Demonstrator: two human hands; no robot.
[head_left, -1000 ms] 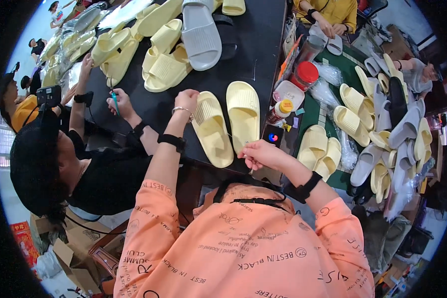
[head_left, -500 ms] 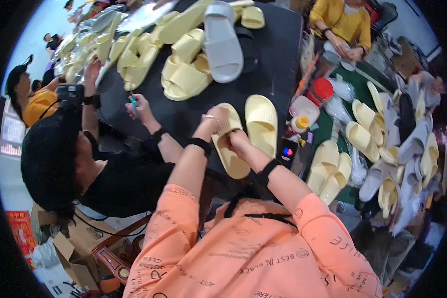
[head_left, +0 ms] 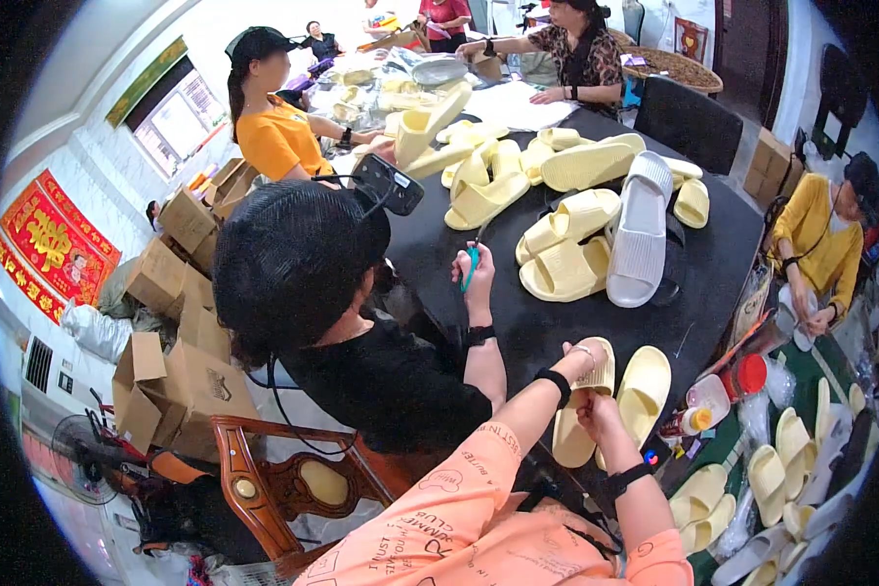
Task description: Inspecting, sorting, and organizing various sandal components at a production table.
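Note:
A pale yellow slide slipper (head_left: 572, 441) lies toe away from me near the table's front edge. My left hand (head_left: 584, 361) is closed on the left side of its strap, with some fingers hidden. At the strap's rear opening, my right hand (head_left: 598, 414) has its fingers closed against the slipper; its fingertips are hidden under or behind the strap edge. A second pale yellow slipper (head_left: 647, 383) rests just to the right, close beside my right hand.
On the dark table (head_left: 698, 308) are more yellow slippers (head_left: 565, 266) and a grey slipper (head_left: 641, 234). To my left, a co-worker in black holds a green-handled tool (head_left: 471, 266). A red-lidded jar (head_left: 745, 375) stands right; a wooden chair (head_left: 293, 479) and cartons (head_left: 190, 391) are left.
My view has swung left and up, so the table and my hands appear lower and farther right. Both hands stay on the same slipper. The co-worker's tool hand remains raised.

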